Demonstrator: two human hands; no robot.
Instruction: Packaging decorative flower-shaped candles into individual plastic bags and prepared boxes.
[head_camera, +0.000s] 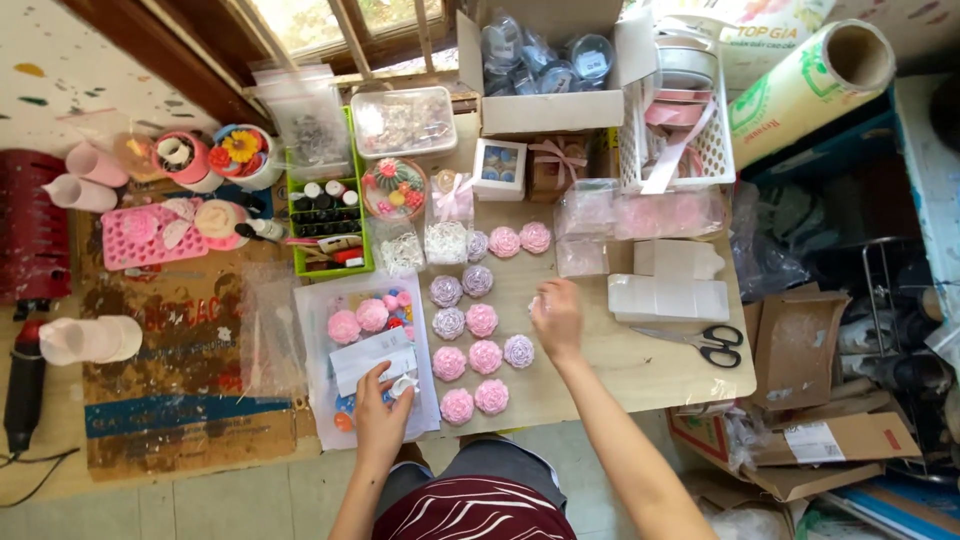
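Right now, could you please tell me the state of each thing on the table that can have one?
Left hand: resting on a clear bag, pinching a small white piece.
Right hand: fingers bent, beside the flower-shaped soaps.
Scissors: lying flat, blades shut.
Cardboard box: flaps open, filled with clear containers.
Plastic tub: lid on.
Wrap roll: lying on its side.

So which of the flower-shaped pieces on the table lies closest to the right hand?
The purple flower piece, just left of the right hand; the others near it are pink.
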